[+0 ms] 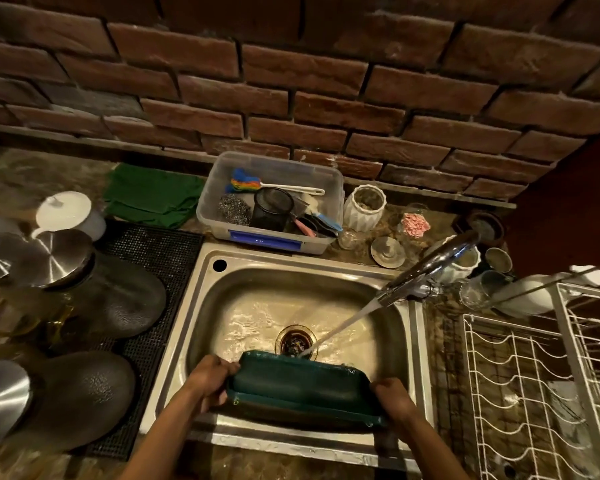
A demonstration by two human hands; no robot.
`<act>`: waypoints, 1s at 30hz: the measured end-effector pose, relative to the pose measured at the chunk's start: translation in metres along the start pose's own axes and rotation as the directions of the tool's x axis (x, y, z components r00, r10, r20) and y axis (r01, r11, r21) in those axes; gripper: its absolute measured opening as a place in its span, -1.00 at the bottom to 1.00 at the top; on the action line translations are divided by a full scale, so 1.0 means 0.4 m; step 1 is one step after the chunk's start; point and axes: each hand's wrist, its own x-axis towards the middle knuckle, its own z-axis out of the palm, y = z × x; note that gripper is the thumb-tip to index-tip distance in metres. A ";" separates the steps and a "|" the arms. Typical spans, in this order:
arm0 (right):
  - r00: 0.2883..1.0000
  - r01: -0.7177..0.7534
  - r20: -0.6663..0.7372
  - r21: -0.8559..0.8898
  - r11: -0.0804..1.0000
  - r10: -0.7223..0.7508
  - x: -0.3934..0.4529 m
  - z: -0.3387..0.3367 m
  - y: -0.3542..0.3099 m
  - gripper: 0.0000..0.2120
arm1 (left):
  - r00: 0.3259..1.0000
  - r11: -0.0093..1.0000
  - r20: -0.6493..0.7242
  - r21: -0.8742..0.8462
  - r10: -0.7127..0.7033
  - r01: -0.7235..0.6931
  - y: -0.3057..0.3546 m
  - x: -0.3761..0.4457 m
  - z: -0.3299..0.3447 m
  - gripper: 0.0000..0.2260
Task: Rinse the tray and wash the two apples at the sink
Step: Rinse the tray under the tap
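Tilting the dark green rectangular plastic tray (302,382) under the tap's stream (347,322), your fingers (222,370) pinch both ends (apples unseen) so water drains.

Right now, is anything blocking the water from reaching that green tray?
Nothing visible. The stream from the faucet falls clear across the sink onto the far edge of the tray, which the left hand and right hand hold by its ends.
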 end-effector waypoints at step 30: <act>0.978 0.154 -0.154 0.093 0.984 -0.138 -0.245 -0.077 0.085 -0.72 | 0.962 0.961 0.008 0.032 0.274 -0.274 -0.026 -0.248 0.030 -0.74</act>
